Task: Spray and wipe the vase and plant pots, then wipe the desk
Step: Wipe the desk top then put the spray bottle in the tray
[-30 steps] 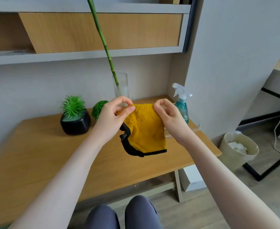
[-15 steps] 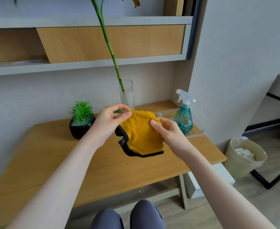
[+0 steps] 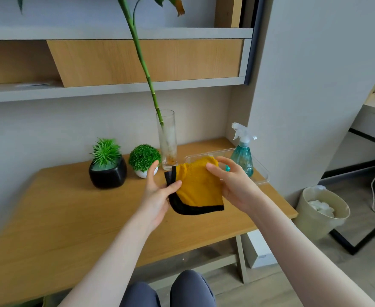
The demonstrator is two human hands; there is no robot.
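Both hands hold a yellow cloth (image 3: pixel 198 187) above the surface (image 3: pixel 71 218): the left hand (image 3: pixel 157 191) pinches its black-trimmed edge, the right hand (image 3: pixel 230 182) grips its far side. Just beyond them stand the vase (image 3: pixel 167 140) and two plant pots (image 3: pixel 108 173), the spray bottle (image 3: pixel 242 155) untouched behind the right hand. Judged from this, spraying and wiping all remain.

Fuzzy cloth (image 3: pixel 198 187), clear glass vase (image 3: pixel 167 138) (cloudy), matt wood desk (image 3: pixel 76 218)
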